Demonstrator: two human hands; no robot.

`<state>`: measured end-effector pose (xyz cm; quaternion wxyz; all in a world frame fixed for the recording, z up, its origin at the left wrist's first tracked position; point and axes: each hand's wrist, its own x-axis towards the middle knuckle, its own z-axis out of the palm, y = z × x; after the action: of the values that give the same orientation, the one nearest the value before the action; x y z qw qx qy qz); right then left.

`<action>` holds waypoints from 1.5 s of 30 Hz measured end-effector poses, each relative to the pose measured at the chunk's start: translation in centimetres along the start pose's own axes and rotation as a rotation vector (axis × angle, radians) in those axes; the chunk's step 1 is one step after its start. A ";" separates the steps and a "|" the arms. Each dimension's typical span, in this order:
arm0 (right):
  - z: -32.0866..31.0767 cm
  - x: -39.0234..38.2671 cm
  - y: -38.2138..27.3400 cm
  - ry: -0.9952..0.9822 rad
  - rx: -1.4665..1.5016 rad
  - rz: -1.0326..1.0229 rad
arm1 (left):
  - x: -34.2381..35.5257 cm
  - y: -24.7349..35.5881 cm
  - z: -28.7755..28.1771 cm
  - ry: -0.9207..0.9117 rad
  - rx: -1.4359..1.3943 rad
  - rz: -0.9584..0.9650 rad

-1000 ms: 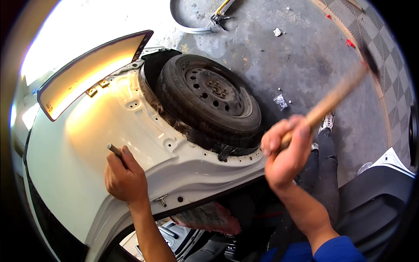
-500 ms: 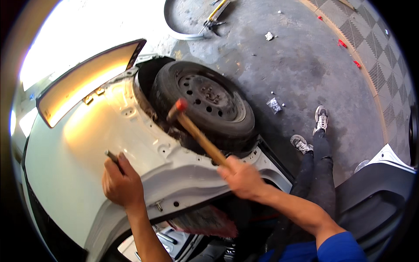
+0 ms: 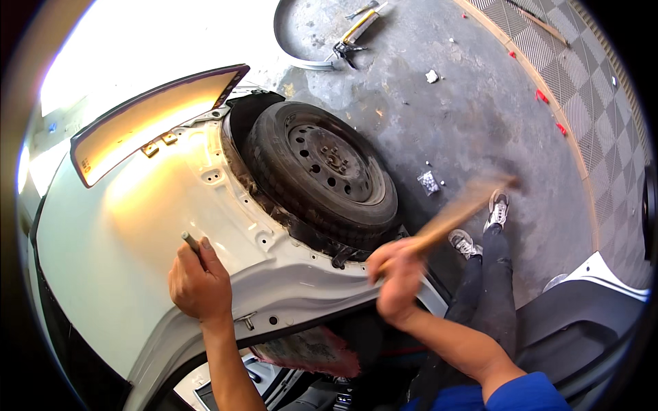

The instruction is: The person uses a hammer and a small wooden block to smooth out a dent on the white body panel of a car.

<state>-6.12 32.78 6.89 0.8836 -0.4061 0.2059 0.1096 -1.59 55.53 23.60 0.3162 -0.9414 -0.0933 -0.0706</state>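
My left hand (image 3: pixel 200 284) is closed around a short metal rod (image 3: pixel 188 239), whose end sticks out above the thumb. It sits over the pale car body panel (image 3: pixel 130 267). My right hand (image 3: pixel 397 277) grips the wooden handle of a hammer (image 3: pixel 445 220). The hammer is swung out to the right, away from the rod, and its head is smeared by motion. Between and beyond my hands, a black tyre on a steel wheel (image 3: pixel 329 159) sits in the exposed wheel arch. A small metal pin (image 3: pixel 249 321) stands out of the panel's lower edge, near my left wrist.
A raised panel (image 3: pixel 154 127) stands at the far left. On the floor lie a caulking gun (image 3: pixel 353 35), a curved trim strip (image 3: pixel 301 63) and a small clear bag (image 3: pixel 429 182) of white pieces. A dark door panel (image 3: pixel 582 322) is at the right, near a person's shoes (image 3: pixel 498 209).
The hammer has swung from over the wheel out to the right, and my right hand has turned with it. My left hand still holds the rod. The view has shifted slightly.
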 end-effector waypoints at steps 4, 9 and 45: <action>-1.9 -0.9 0.5 -0.652 -1.031 0.340 | 0.1 -0.6 -0.3 -0.008 0.007 0.053; -6.0 5.7 -3.4 -0.060 -0.558 0.508 | -0.1 -1.1 -1.1 -0.013 -0.029 0.029; 9.2 28.8 -21.7 -2.152 -1.780 0.736 | 4.2 32.0 -8.1 0.291 -2.307 -2.242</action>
<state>29.88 26.56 13.86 -0.0123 -0.4585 -0.5915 0.6632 8.91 26.06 12.18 0.7263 0.1129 0.5699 0.3675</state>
